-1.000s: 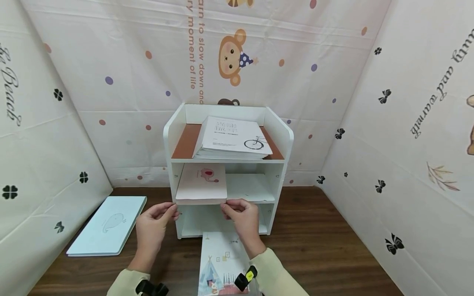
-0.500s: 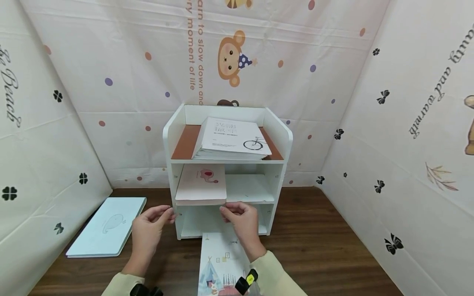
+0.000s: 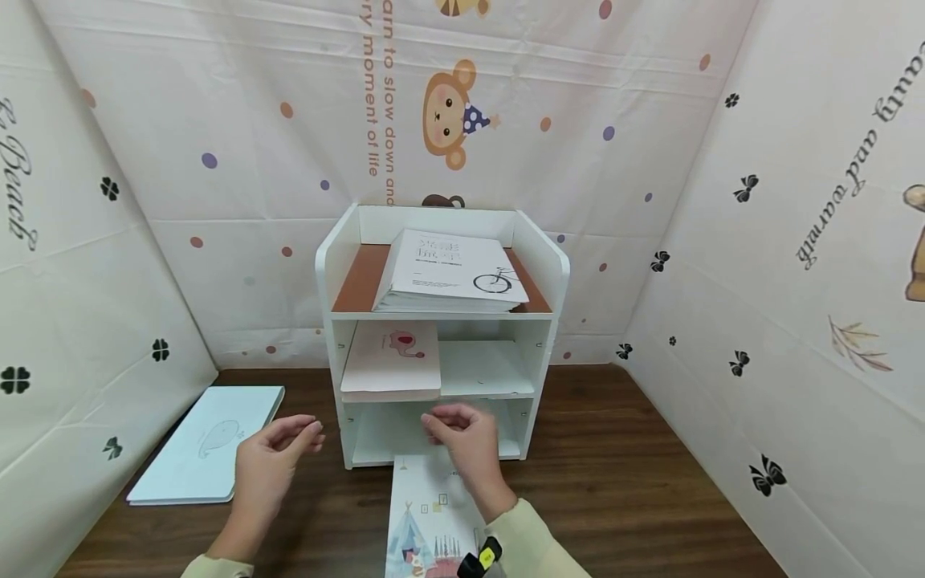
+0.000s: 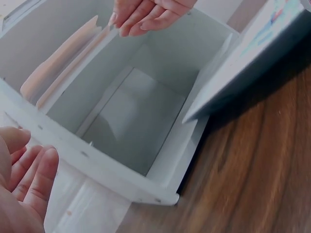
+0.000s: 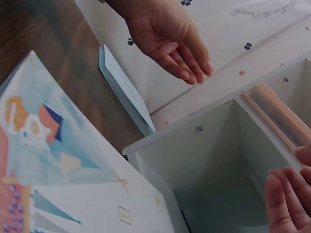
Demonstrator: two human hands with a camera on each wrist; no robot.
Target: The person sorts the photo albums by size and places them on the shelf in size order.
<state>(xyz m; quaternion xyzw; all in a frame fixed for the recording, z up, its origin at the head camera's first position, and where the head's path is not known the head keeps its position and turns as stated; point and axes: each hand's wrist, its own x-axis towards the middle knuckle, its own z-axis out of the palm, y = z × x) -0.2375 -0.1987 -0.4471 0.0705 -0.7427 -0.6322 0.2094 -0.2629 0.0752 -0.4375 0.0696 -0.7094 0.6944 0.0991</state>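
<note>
A pink notebook (image 3: pixel 393 357) with a red elephant drawing lies on the left half of the white rack's (image 3: pixel 560 273) middle shelf. My left hand (image 3: pixel 273 461) is off to the left in front of the rack, fingers loosely bent, holding nothing. My right hand (image 3: pixel 466 445) hovers in front of the lower compartment, just below the notebook's right corner, its loosely bent fingers also without anything. Beneath the right forearm, a book with a tent drawing (image 3: pixel 426 514) lies before the rack, also large in the right wrist view. A pale blue notebook (image 3: pixel 205 445) with a whale outline lies beyond the left hand.
A stack of white books (image 3: pixel 458 269), the top one showing a bicycle, sits on the rack's brown top level. The rack stands on a dark wooden table (image 3: pixel 607 457). Printed cloth (image 3: pixel 238 104) walls in the back and both sides.
Both hands have drawn away from the pink notebook's front edge, the left one farther down and left, the right one slightly lower. The notebook stays in place on the shelf.
</note>
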